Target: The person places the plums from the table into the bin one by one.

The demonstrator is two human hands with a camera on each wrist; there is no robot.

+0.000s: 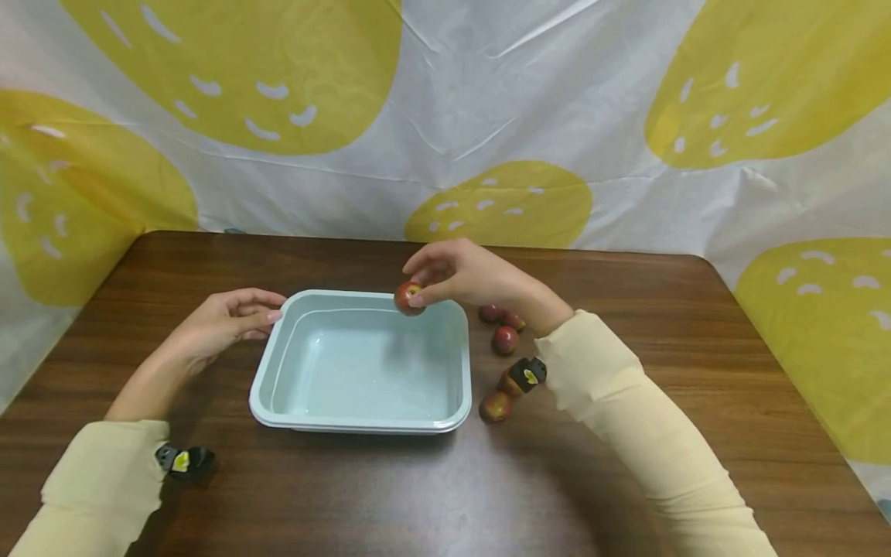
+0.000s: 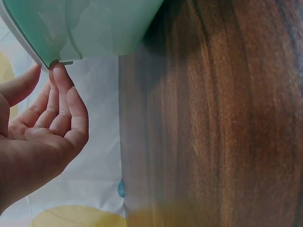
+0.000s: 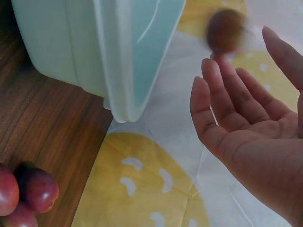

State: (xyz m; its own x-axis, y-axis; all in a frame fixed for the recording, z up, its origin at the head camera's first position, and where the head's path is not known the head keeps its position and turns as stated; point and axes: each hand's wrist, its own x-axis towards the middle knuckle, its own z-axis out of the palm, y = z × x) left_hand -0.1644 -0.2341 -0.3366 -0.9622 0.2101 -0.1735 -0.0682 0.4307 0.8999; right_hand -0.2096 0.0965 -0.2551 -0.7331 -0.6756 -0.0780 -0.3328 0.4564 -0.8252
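Observation:
A pale mint plastic basin (image 1: 362, 425) sits on the table. At its left rim, my left hand (image 1: 226, 321) pinches the edge between thumb and fingertips; the left wrist view shows this hand (image 2: 52, 113) at a corner of the rim. Over the basin's far right corner is my right hand (image 1: 462, 271), with a red plum (image 1: 407, 299) at its fingertips. In the right wrist view the plum (image 3: 226, 30) is blurred, beside the fingertips and apart from the thumb, the right hand (image 3: 246, 111) spread loosely.
Several red plums (image 1: 505, 340) lie on the brown wooden table (image 1: 348, 495) to the right of the basin, partly hidden by the right wrist and its black strap camera (image 1: 527, 374). A white curtain (image 1: 529, 100) with yellow fruit shapes hangs behind the table.

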